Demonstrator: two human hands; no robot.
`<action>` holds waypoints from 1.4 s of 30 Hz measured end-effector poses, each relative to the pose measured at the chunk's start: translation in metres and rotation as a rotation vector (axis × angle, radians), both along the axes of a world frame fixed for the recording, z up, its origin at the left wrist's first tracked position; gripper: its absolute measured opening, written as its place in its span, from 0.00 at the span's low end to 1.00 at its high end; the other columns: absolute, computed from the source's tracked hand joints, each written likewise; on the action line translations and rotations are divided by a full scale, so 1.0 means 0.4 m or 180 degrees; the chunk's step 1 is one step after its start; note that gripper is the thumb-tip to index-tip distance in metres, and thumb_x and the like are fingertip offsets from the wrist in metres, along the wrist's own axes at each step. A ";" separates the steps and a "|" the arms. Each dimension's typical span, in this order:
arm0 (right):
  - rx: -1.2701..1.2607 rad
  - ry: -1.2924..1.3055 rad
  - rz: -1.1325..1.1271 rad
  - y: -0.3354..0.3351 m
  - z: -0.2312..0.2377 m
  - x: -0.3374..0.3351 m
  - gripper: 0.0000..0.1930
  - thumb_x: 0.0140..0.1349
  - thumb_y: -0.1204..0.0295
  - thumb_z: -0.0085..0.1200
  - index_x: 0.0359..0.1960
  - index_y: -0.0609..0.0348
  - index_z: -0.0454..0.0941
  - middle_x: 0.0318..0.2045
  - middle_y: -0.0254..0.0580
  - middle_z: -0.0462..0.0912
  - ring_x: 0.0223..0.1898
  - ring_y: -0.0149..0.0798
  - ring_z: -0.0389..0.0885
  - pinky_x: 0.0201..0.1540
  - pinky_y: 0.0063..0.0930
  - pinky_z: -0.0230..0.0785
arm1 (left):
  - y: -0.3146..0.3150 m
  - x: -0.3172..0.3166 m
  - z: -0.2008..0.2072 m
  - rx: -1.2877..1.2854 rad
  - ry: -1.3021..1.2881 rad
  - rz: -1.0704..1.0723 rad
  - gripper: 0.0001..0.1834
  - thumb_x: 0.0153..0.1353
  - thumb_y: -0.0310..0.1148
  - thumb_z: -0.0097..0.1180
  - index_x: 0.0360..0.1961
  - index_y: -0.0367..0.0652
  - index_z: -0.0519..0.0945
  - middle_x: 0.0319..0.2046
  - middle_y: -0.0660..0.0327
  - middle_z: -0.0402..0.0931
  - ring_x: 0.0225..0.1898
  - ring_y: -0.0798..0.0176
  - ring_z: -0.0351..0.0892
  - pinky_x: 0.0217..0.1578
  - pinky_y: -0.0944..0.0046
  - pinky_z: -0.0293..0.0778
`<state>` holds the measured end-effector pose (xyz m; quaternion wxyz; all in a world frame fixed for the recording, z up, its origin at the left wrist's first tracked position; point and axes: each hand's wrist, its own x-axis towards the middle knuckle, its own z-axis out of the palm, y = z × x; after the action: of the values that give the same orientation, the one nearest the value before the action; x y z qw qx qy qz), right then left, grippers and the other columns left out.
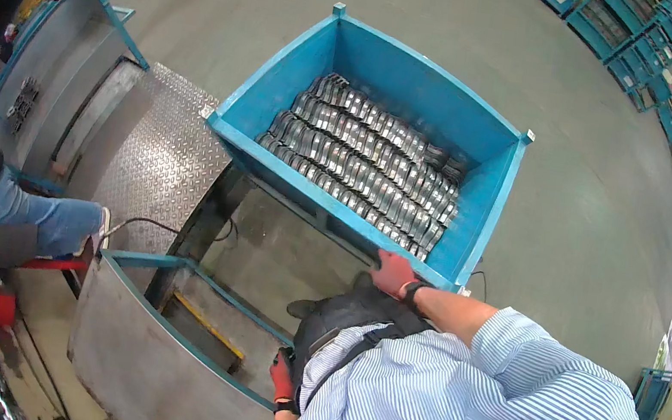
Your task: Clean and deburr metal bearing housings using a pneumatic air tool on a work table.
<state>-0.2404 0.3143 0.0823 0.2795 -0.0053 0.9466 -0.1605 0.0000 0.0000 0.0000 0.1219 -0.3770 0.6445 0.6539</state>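
Note:
My right hand (394, 274), in a red glove, is closed over the near rim of a large blue metal bin (268, 167). Inside that bin lie several rows of shiny, curved metal parts (370, 159), packed tightly side by side. Down by my left hip, my left hand (282, 376), in a red and black glove, has its fingers curled at the blue-edged rim of a grey metal bin (167, 354). A yellow strip (208, 325) shows inside this grey bin; much of its inside is hidden. Neither hand carries a loose part.
A diamond-plate metal platform (161, 127) lies left of the blue bin. Another grey bin (61, 73) stands tilted beyond it, with a few metal parts inside. A seated person's leg (48, 215) is at the far left. A dark cable (147, 222) crosses the floor. Blue racks (628, 58) line the right.

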 end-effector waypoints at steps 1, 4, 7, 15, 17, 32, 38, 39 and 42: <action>-0.0096 -0.0172 0.0320 -0.027 0.000 0.003 0.29 0.56 0.50 0.51 0.54 0.57 0.73 0.44 0.61 0.79 0.47 0.56 0.78 0.52 0.44 0.69 | 0.007 -0.007 -0.014 -0.0098 -0.0054 -0.0092 0.21 0.64 0.44 0.49 0.41 0.34 0.80 0.40 0.47 0.81 0.39 0.48 0.80 0.39 0.56 0.73; -0.0212 -0.0386 0.0836 -0.083 -0.024 -0.009 0.28 0.56 0.51 0.49 0.51 0.61 0.73 0.46 0.58 0.78 0.47 0.58 0.77 0.51 0.45 0.69 | -0.025 -0.030 -0.066 -0.0772 0.0019 -0.0476 0.21 0.63 0.43 0.50 0.39 0.32 0.80 0.39 0.44 0.80 0.39 0.44 0.79 0.39 0.55 0.72; -0.0096 -0.0701 0.0895 -0.156 -0.005 0.003 0.29 0.57 0.51 0.47 0.50 0.65 0.75 0.47 0.59 0.78 0.49 0.57 0.76 0.52 0.44 0.68 | -0.074 -0.008 0.095 -0.1815 -0.0400 -0.0891 0.20 0.61 0.41 0.52 0.44 0.34 0.78 0.43 0.45 0.77 0.48 0.43 0.74 0.49 0.52 0.68; 0.0053 -0.0727 0.1513 -0.379 -0.073 -0.117 0.29 0.59 0.50 0.46 0.45 0.69 0.77 0.46 0.61 0.78 0.49 0.58 0.76 0.52 0.44 0.68 | -0.181 0.011 0.259 -0.4278 0.0734 -0.0250 0.23 0.51 0.32 0.57 0.51 0.40 0.73 0.54 0.49 0.69 0.59 0.44 0.63 0.63 0.42 0.53; 0.0080 -0.0732 0.1829 -0.469 -0.051 -0.117 0.28 0.59 0.51 0.46 0.44 0.69 0.78 0.45 0.61 0.79 0.48 0.59 0.76 0.51 0.46 0.68 | -0.180 0.024 0.262 -0.4250 0.0384 -0.0044 0.27 0.52 0.34 0.55 0.54 0.39 0.69 0.58 0.48 0.65 0.62 0.44 0.59 0.64 0.42 0.50; -0.1881 -0.0674 0.1719 -0.455 0.027 -0.170 0.28 0.62 0.50 0.45 0.49 0.65 0.76 0.49 0.59 0.77 0.52 0.57 0.75 0.53 0.43 0.66 | -0.292 0.042 0.207 -0.3113 -0.0706 0.0682 0.23 0.55 0.41 0.56 0.46 0.35 0.76 0.48 0.43 0.72 0.53 0.40 0.68 0.54 0.46 0.64; -0.0335 -0.1745 0.1416 -0.072 -0.006 0.107 0.24 0.62 0.58 0.46 0.55 0.59 0.70 0.51 0.55 0.76 0.51 0.55 0.75 0.53 0.43 0.67 | -0.425 0.010 0.202 -0.2610 -0.0758 0.0610 0.27 0.58 0.47 0.59 0.48 0.32 0.75 0.47 0.41 0.74 0.49 0.42 0.73 0.50 0.49 0.69; -0.0564 -0.1405 0.1842 -0.004 0.010 0.195 0.23 0.63 0.57 0.44 0.53 0.60 0.73 0.49 0.57 0.77 0.47 0.58 0.77 0.51 0.45 0.68 | -0.444 -0.003 0.201 -0.2545 -0.0795 0.0532 0.28 0.58 0.47 0.59 0.48 0.32 0.75 0.46 0.42 0.75 0.48 0.43 0.74 0.49 0.50 0.69; -0.0382 -0.1361 0.2280 0.046 0.032 0.372 0.22 0.62 0.57 0.45 0.51 0.59 0.74 0.49 0.55 0.78 0.47 0.57 0.77 0.50 0.44 0.68 | -0.464 -0.037 0.189 -0.2690 -0.1073 0.0540 0.28 0.59 0.48 0.58 0.47 0.32 0.75 0.44 0.43 0.77 0.46 0.44 0.76 0.46 0.51 0.71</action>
<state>-0.0916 0.3327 0.0950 0.5070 -0.3169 0.7946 -0.1055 -0.0148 -0.1855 0.0757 0.0067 -0.5461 0.7926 0.2710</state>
